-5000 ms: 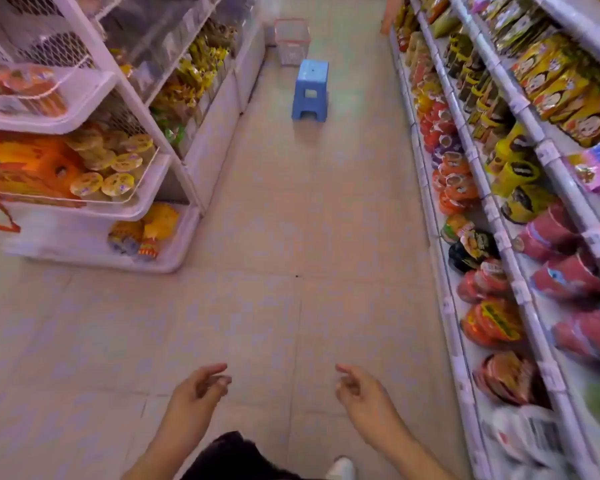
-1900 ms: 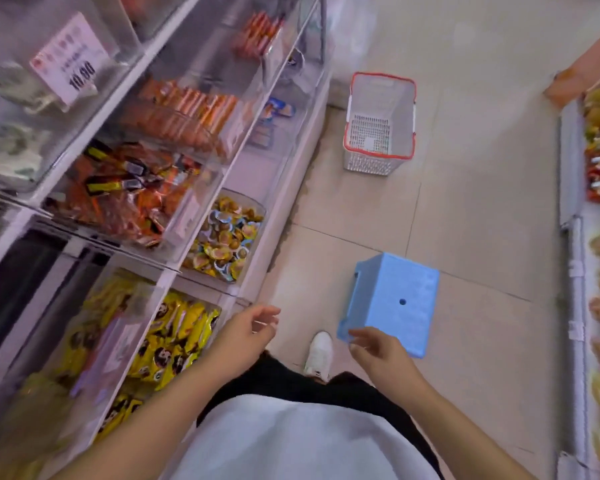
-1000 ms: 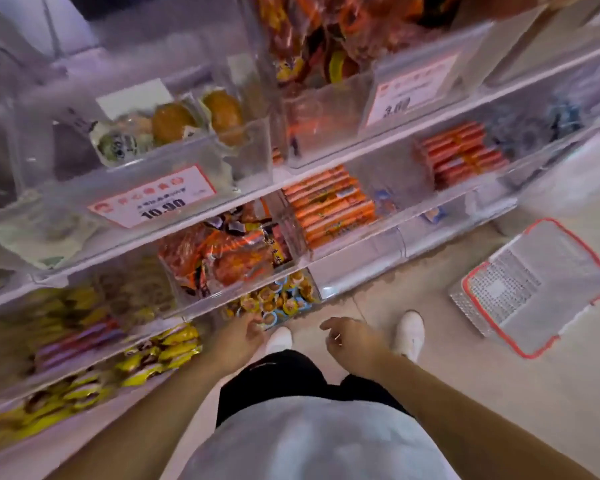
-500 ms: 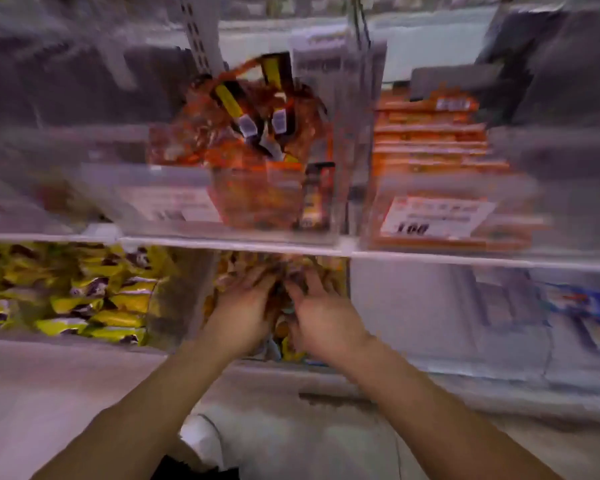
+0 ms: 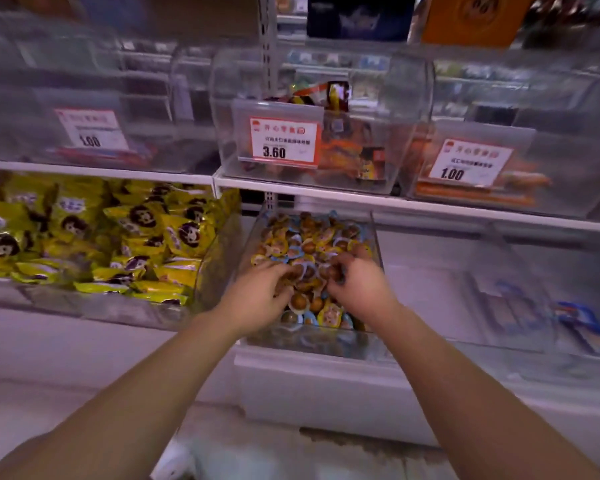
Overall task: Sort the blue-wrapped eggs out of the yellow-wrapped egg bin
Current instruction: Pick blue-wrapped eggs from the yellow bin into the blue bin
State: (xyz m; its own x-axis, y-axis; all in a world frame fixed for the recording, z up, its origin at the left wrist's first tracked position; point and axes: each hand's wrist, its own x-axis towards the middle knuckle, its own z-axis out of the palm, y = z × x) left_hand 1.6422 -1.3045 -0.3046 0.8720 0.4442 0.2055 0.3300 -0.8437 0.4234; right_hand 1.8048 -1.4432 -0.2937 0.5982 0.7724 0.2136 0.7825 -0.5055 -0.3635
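Neither hand showed a settled hold: the left hand (image 5: pixel 257 296) lay knuckles-up on the heap with its fingers curled down among the eggs, and whether it had one pinched could not be told, while the right hand (image 5: pixel 355 282) had its fingers bent round what looked like a brown egg at the top of the pile, though the blur left that grasp uncertain too. To the far left, a clear bin of yellow snack packets printed with a cartoon face (image 5: pixel 94 244) sat beside the work and played no part in it. Next to it stood the clear plastic bin of small wrapped eggs (image 5: pixel 374 237), on the low shelf under a red-bordered price tag reading 3.60 (image 5: pixel 283 142); inside, yellow-wrapped eggs (image 5: pixel 329 315) and blue-wrapped eggs (image 5: pixel 309 318) lay mixed together, the blue ones scattered through the heap and along its near edge rather than gathered in one spot. The step in hand looked like picking out the first blue pieces, and the task seemed barely begun. Doing it well probably meant using the left hand to spread and steady the pile while the right plucked one blue wrapper at a time by its edge, since digging with both would likely bury more blue under yellow. To the right, clear compartments holding flat blue-and-white packets (image 5: pixel 575 323) sat well apart; where the sorted eggs should go could not be seen.
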